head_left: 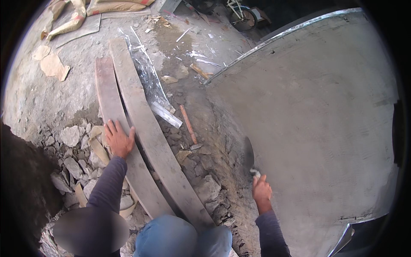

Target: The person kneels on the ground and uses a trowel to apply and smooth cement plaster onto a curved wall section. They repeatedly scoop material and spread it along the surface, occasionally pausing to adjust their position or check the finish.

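Note:
My left hand (118,139) rests flat, fingers spread, on the reddish-brown left plank (110,94). A greyer plank (139,92) runs alongside it, with a narrow dark gap between the two. My right hand (262,190) is wrapped round the handle of a trowel (248,153). Its dark blade lies at the lower left edge of a smooth grey plastered wall (317,103), seeming to touch it; the exact contact cannot be made out. My blue-clad knees (167,237) are bent over the near ends of the planks.
A hammer (187,122) with a wooden handle lies between planks and wall, near a pale offcut (166,114) and clear plastic sheeting (147,70). Broken rubble (72,167) is heaped on the left. Paper sacks (113,6) lie at the back, a bicycle wheel (243,19) beyond.

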A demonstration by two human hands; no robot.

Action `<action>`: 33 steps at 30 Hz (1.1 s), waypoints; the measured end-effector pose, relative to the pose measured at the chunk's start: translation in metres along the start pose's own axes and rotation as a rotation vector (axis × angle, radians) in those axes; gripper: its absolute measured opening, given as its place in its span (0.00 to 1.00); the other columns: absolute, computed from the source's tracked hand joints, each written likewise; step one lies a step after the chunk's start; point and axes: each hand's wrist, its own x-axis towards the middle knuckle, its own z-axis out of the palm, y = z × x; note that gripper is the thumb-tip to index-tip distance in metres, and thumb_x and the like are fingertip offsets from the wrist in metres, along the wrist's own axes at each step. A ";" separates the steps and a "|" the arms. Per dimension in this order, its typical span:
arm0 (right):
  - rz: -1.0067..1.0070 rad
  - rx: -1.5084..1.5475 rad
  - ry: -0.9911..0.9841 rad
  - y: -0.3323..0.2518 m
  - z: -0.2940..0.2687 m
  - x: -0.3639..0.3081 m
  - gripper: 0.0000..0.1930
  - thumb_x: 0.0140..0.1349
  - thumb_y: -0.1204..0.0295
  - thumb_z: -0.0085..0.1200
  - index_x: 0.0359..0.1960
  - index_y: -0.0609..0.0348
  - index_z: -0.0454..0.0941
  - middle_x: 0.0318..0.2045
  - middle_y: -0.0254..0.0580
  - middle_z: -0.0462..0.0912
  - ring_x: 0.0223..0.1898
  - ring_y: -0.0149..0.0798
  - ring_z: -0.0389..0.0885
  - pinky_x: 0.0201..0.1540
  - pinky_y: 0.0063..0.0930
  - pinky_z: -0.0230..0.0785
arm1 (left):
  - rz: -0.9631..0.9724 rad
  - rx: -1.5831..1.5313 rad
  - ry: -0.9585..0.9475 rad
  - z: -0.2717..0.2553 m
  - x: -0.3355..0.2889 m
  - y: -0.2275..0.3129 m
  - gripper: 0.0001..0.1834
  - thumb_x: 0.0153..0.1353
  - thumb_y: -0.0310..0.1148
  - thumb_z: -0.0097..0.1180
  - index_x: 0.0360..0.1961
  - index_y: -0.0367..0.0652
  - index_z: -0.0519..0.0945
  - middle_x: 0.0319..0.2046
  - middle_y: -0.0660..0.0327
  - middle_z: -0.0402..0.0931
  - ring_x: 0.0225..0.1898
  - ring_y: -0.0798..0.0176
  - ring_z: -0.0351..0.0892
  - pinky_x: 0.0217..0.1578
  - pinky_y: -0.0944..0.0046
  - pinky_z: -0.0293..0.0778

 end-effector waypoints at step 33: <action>-0.429 0.286 -0.266 -0.417 0.103 0.253 0.20 0.69 0.63 0.61 0.58 0.61 0.75 0.56 0.59 0.80 0.58 0.63 0.80 0.60 0.52 0.75 | -0.193 0.321 -0.238 0.031 0.123 0.085 0.53 0.61 0.69 0.55 0.78 0.42 0.65 0.82 0.44 0.48 0.82 0.30 0.39 0.76 0.37 0.46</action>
